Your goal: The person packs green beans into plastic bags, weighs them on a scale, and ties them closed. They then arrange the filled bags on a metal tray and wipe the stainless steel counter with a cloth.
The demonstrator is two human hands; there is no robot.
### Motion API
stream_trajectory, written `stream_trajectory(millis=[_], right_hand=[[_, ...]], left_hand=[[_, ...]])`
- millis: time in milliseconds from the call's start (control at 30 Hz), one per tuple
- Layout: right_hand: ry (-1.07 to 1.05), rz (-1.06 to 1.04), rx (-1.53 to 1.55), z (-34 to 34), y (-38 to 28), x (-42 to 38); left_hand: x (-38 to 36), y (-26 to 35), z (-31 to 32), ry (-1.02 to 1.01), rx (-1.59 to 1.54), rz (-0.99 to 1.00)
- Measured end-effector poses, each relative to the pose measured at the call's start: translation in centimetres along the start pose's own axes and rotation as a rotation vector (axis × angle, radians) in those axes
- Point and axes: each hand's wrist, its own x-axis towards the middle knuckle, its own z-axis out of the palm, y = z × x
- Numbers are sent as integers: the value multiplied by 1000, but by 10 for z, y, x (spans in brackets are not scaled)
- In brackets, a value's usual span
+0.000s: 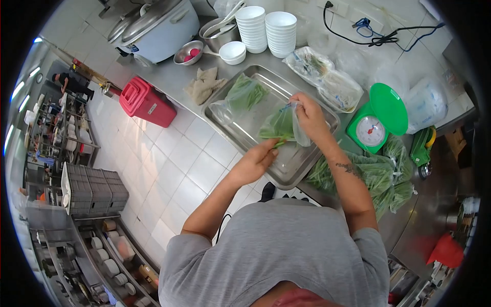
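Over a metal tray (245, 134), my right hand (310, 118) pinches the upper edge of a clear plastic bag (300, 134). Leafy greens (277, 124) fill part of that bag. My left hand (259, 159) is closed on the stem ends of the greens, which stick out toward me. Another clear bag of greens (246, 93) lies at the far left end of the tray. Beside the tray on the right, near my right forearm, rest large bags of greens (376, 171).
A green kitchen scale (369, 131) stands right of the tray, near plastic bags (327, 77). Stacked white bowls (280, 35), a small metal bowl (188, 52) and a cloth (205, 86) sit behind. A red bin (148, 102) is on the floor. Another person (74, 84) stands far left.
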Motion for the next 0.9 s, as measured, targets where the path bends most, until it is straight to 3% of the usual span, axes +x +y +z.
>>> stream_trajectory(millis=[33, 133, 233, 333, 367, 433, 533, 600, 667, 767, 867, 900], right_hand=[[46, -33, -6, 4, -9, -2], [-211, 165, 62, 1, -45, -18], [-296, 245, 43, 4, -53, -28], [-211, 97, 25, 20, -53, -53], [-177, -26, -19, 27, -56, -62], [-55, -66, -26, 43, -67, -85], [-8, -272, -102, 57, -60, -97], [-32, -354, -146, 61, -59, -100], [-70, -333, -166, 61, -61, -104], [-16, -245, -95, 50, -60, -95], [56, -85, -5, 38, -53, -83], [25, -5, 95, 31, -55, -79]], left_hand=[[-3, 5, 4, -3, 10, 46], [-10, 10, 15, 29, 61, 176], [-14, -12, 18, 228, 474, 282], [-19, -13, 15, 176, 505, -88], [-18, -14, 15, 142, 492, -100], [-11, -17, 16, 74, 463, -127], [12, -67, 29, 109, 325, 225], [35, -87, 40, 168, 642, 172], [52, -60, 48, 179, 788, -132], [62, -76, 47, 288, 676, -46], [39, -59, 10, -157, 686, 290], [35, -24, 9, -208, 671, -115]])
